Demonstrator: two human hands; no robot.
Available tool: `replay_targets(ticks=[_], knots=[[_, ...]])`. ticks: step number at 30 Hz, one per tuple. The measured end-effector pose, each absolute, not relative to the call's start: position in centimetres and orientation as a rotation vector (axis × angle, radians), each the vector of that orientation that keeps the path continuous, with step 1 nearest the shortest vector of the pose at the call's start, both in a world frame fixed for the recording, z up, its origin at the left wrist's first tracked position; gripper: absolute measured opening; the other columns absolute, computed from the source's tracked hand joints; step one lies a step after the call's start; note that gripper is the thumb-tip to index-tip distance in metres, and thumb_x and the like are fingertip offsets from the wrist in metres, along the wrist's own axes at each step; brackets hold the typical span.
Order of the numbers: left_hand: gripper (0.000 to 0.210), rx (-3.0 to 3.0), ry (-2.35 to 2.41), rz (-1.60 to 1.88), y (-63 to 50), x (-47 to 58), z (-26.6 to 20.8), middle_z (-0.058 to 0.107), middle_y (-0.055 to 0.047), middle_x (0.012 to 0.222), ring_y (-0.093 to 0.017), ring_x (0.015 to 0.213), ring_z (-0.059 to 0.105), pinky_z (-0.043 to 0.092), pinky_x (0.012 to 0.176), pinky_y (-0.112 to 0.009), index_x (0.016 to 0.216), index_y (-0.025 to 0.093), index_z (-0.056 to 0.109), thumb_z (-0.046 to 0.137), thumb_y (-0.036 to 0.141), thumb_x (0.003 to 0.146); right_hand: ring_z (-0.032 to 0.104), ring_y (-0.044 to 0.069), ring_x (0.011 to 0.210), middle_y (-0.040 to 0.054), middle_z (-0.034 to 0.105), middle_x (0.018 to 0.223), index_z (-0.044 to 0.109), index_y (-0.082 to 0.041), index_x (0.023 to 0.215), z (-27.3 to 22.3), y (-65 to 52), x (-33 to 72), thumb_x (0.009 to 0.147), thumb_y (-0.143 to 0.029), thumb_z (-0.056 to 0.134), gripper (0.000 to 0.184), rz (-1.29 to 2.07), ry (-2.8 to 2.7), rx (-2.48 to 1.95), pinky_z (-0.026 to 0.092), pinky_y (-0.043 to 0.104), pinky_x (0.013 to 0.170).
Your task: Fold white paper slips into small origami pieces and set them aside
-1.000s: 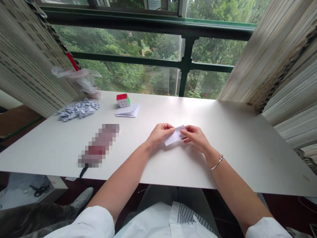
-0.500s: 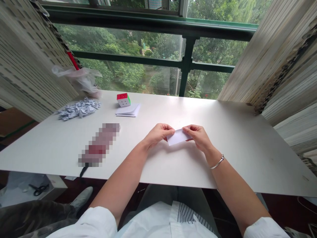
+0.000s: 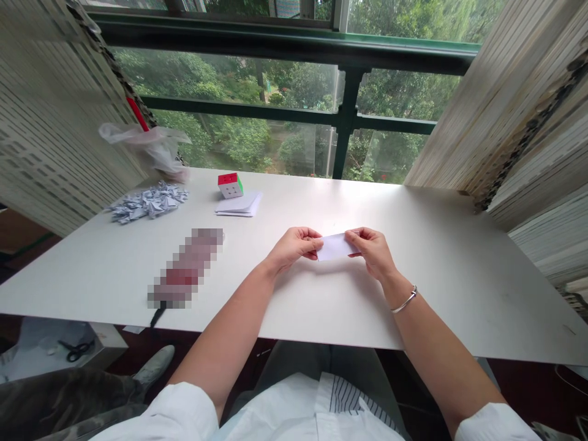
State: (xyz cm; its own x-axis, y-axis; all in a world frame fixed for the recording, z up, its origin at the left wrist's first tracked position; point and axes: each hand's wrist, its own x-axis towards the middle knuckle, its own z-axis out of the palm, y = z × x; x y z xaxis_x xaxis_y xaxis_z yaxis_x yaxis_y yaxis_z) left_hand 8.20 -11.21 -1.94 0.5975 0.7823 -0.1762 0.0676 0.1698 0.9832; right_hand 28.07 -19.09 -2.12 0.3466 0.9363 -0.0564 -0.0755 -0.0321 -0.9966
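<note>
Between my two hands is a small white rectangle of paper [image 3: 335,247], held just above the white table [image 3: 321,306]. My left hand [image 3: 298,247] pinches its left end between thumb and fingers. At the opposite end, my right hand [image 3: 370,248] grips the paper with the thumb on top and the fingers behind. Whether the paper is folded in layers I cannot tell. A few folded white sheets [image 3: 241,207] lie farther back on the left, with a puzzle cube [image 3: 230,187] resting at their rear edge.
A heap of small folded paper pieces [image 3: 151,202] lies at the back left, near a plastic bag [image 3: 160,153]. A blurred-out long object [image 3: 186,269] is on the left. Scissors [image 3: 77,350] sit below the table edge, near another person's shoe [image 3: 156,366]. Windows stand behind.
The paper has risen slightly and turned more level between my hands. My right hand has shifted a little to the right; both hands keep their hold.
</note>
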Motion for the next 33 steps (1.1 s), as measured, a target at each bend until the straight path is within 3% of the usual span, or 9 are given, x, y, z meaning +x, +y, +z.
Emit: replay_targets(ticks=[14,21,28,33], knots=[[0.021,1.283,0.863,0.607,-10.9,7.7,-1.4,0.065,-0.005,0.064,-0.013,0.056,0.061,0.052,0.058,-0.026,0.074,0.012,0.066,0.075,0.030,0.069,0.059,0.015,0.069,0.0015,0.064,0.071,0.067,-0.019,0.077,-2.2,-19.1,27.9,0.064,-0.046,0.078,0.032,1.036,-0.897,-1.318,0.050,0.022,0.047],[0.029,1.340,0.898,0.791,-10.9,7.9,-1.3,0.072,-0.009,0.083,-0.016,0.073,0.065,0.051,0.067,-0.028,0.084,0.013,0.070,0.076,0.037,0.070,0.058,0.013,0.063,0.0012,0.064,0.069,0.067,-0.017,0.074,-2.2,-19.2,27.8,0.065,-0.046,0.078,0.032,1.060,-0.932,-1.341,0.048,0.020,0.045],[0.026,1.406,0.785,0.559,-12.6,9.4,-1.6,0.066,-0.003,0.066,-0.011,0.057,0.055,0.039,0.055,-0.024,0.074,0.013,0.070,0.079,0.036,0.066,0.059,0.013,0.063,0.0019,0.066,0.071,0.068,-0.017,0.075,-2.3,-19.4,27.0,0.066,-0.047,0.078,0.033,1.137,-1.022,-1.337,0.049,0.023,0.050],[0.023,1.287,0.808,0.611,-12.2,9.1,-2.0,0.067,-0.003,0.071,-0.012,0.060,0.057,0.040,0.056,-0.024,0.076,0.014,0.068,0.075,0.035,0.069,0.062,0.013,0.063,0.0018,0.067,0.071,0.066,-0.017,0.077,-2.3,-19.5,27.3,0.066,-0.043,0.078,0.030,1.178,-1.064,-1.311,0.051,0.024,0.054]])
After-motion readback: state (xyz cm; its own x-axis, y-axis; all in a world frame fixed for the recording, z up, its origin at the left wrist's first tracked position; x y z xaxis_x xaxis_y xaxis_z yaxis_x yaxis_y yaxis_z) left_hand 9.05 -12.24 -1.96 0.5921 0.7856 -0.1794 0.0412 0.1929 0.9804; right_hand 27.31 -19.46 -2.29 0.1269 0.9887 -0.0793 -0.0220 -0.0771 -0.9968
